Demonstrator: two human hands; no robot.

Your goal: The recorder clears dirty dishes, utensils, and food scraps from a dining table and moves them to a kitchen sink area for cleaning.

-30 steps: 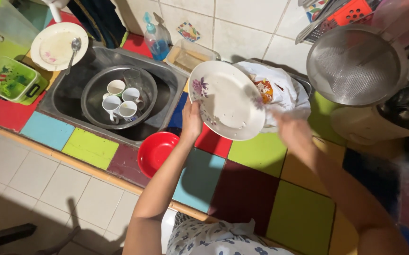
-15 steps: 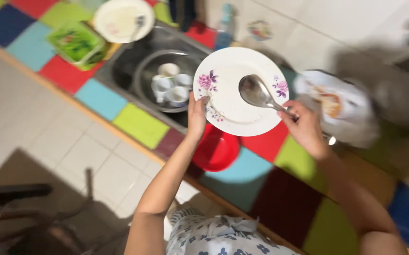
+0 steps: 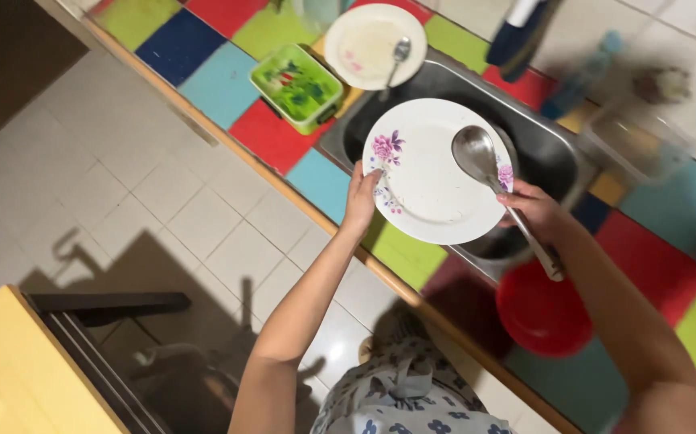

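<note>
Above the stainless steel sink (image 3: 553, 153), the round white plate with purple flowers (image 3: 432, 173) is held tilted, the left hand (image 3: 362, 195) clamped on its near rim. The right hand (image 3: 534, 210) grips a large metal serving spoon (image 3: 493, 177), bowl against the plate. This looks like scraping; next needs a steady plate. Half a second ago the plate sat further from the sink.

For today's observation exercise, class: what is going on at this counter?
A person stands at a tiled counter of many colours. The left hand holds a white flowered plate by its rim above the sink; the right hand holds a large metal spoon with its bowl on the plate. A red bowl sits nearby.
</note>
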